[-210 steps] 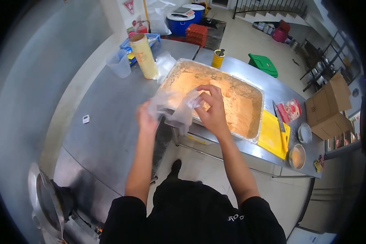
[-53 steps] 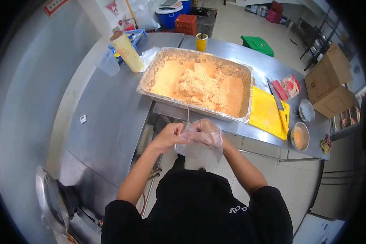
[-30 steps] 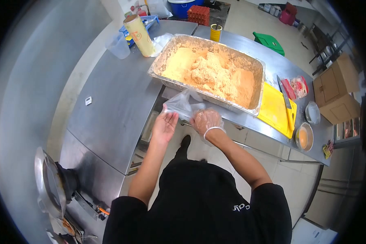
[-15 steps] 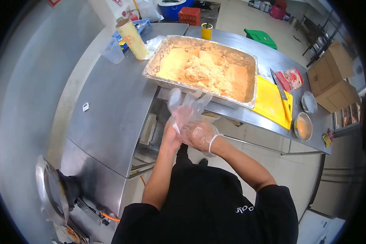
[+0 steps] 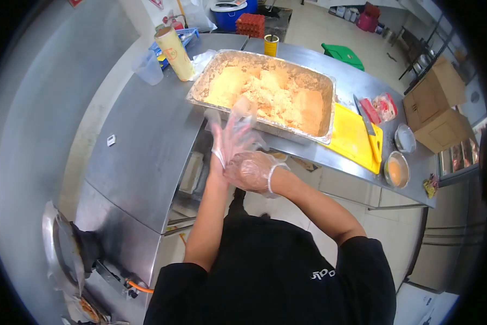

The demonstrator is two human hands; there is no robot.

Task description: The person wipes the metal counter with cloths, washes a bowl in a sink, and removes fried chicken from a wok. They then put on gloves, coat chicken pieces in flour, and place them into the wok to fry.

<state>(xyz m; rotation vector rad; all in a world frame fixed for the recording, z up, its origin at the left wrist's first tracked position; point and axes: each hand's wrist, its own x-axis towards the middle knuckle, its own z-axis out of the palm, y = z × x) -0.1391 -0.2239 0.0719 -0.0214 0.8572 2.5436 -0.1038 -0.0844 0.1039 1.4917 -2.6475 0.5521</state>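
Observation:
My left hand (image 5: 233, 135) is spread open inside a clear plastic glove (image 5: 215, 120), fingers pointing toward the near wall of a metal pan. Loose glove film sticks out past the fingers. My right hand (image 5: 250, 169), gloved too, is closed at the left wrist on the cuff of the left glove; its fingertips are partly hidden. Just beyond both hands stands the deep metal pan (image 5: 303, 131), holding pale orange flour-like powder (image 5: 227, 84) with a clumpy heap in the middle.
Right of the pan lie a yellow cutting board (image 5: 347, 130), a knife (image 5: 365, 116), a red-and-white packet (image 5: 384, 106) and two bowls, one with orange liquid (image 5: 396, 170). A film roll (image 5: 175, 57) and plastic jug (image 5: 148, 70) stand left. A wok (image 5: 59, 249) is lower left.
My left hand has pushed farther into its glove, and its fingers have spread. The right hand has pulled the cuff down over the left wrist.

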